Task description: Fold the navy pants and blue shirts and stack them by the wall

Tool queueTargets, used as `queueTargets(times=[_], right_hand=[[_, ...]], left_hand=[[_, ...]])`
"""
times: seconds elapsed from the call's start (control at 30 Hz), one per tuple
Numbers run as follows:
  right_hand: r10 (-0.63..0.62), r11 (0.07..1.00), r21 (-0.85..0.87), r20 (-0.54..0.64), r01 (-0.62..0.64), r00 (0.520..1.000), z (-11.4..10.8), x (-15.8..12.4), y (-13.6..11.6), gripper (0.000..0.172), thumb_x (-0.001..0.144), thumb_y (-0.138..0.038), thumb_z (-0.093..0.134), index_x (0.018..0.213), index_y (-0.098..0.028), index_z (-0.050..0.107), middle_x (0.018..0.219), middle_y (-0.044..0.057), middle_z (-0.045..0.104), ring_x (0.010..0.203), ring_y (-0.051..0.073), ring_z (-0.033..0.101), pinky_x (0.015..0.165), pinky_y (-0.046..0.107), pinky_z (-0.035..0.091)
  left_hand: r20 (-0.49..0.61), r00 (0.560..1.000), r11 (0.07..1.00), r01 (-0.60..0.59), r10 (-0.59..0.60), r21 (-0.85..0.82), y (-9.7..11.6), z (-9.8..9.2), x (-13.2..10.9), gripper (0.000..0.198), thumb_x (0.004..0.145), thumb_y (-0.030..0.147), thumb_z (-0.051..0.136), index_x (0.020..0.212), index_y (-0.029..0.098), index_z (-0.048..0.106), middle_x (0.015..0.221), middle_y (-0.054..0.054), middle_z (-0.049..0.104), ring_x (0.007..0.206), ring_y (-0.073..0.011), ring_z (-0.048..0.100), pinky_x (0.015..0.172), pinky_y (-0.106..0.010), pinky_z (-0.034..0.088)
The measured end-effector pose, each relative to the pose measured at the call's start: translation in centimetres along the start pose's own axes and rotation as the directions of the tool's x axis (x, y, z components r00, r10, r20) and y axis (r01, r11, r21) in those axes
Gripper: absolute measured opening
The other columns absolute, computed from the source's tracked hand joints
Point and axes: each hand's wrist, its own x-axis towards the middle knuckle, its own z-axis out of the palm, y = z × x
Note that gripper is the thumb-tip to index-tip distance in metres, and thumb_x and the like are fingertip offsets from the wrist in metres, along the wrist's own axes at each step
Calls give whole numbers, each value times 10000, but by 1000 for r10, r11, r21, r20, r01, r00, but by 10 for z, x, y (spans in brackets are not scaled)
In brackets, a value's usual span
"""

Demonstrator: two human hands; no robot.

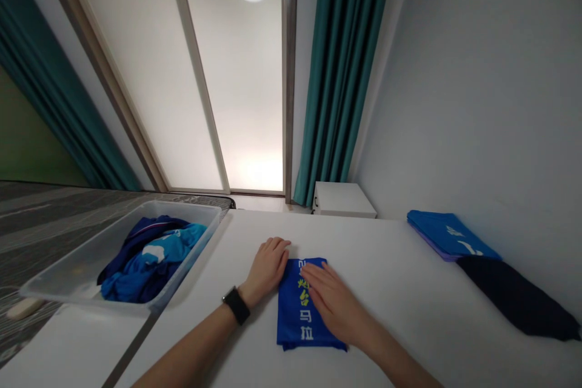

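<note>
A blue shirt point(291, 309) with white and yellow printed characters lies folded into a small rectangle on the white table. My right hand point(334, 303) rests flat over its upper right part, fingers stretched out and covering some of the print. At the upper left edge of the cloth is my left hand point(271, 262), its fingers extended and pointing away from me. A black watch point(236, 306) is on the left wrist. Neither hand grips the fabric.
On the left, a translucent plastic bin point(68, 276) holds crumpled blue and navy clothes point(154, 260). Folded blue garments point(454, 235) and a dark folded cloth point(513, 297) lie by the right wall. A white cabinet point(344, 199) stands beyond the white table point(386, 254).
</note>
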Motion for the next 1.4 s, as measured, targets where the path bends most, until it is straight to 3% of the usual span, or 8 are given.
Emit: queueTargets(times=[0.23,0.4,0.57,0.87,1.03,1.2,1.3,1.4], right_hand=[[141,984,-114,7,-139,990,16,0,33,525,1016,-381,267,1493,-179,353,1571,70,303,1463,202,222,1198,471,184],[147,981,-130,15,-144,989,21,-4,37,552,1018,-429,232,1527,-218,264,1596,41,238,1479,192,154,1203,461,155],[164,982,-97,12,-163,986,22,-4,38,590,997,-494,281,1533,-251,239,1601,0,201,1483,195,134,1214,437,105],[306,945,188,-218,-268,927,24,-17,87,553,992,-443,286,1481,-206,387,1538,78,374,1424,212,324,1186,464,256],[101,995,1,-257,-104,961,11,-19,54,485,982,-323,355,1442,-204,452,1507,73,427,1413,231,346,1197,510,215],[-145,988,-64,-86,140,986,10,-24,2,613,952,-302,468,1528,-245,268,1561,36,335,1439,232,288,1214,485,168],[-120,993,-15,-36,120,992,17,-29,3,603,961,-362,468,1525,-269,275,1558,34,346,1430,238,304,1200,479,208],[88,996,16,-181,-87,980,22,-27,19,478,989,-345,361,1455,-259,418,1471,60,476,1355,226,412,1139,440,319]], left_hand=[[228,950,977,-204,211,-54,19,-4,-39,564,986,401,447,1497,206,309,1541,-128,348,1400,-275,326,1133,-489,316],[344,898,962,-260,274,-85,10,-20,-55,726,938,576,472,1541,255,226,1612,-118,179,1473,-343,149,1164,-567,216],[410,835,930,-322,367,-176,9,-31,-60,882,865,697,493,1556,261,159,1610,-97,184,1472,-330,173,1193,-550,136],[142,987,977,-50,80,-207,-24,-27,-53,490,1037,383,293,1512,265,323,1524,-40,408,1395,-227,387,1171,-437,324],[206,957,961,-157,205,-227,-15,-27,-53,492,1033,372,325,1514,271,314,1553,-38,358,1426,-221,330,1186,-443,283],[308,934,975,-130,182,-183,5,-26,-58,776,924,599,479,1545,209,223,1588,-111,259,1454,-305,247,1184,-511,234],[345,920,978,-137,185,-160,8,-25,-60,930,835,699,538,1552,222,188,1600,-124,218,1459,-353,207,1177,-559,197],[315,929,974,-143,194,-177,7,-27,-60,973,794,716,577,1547,228,200,1591,-141,235,1442,-380,226,1160,-573,214]])
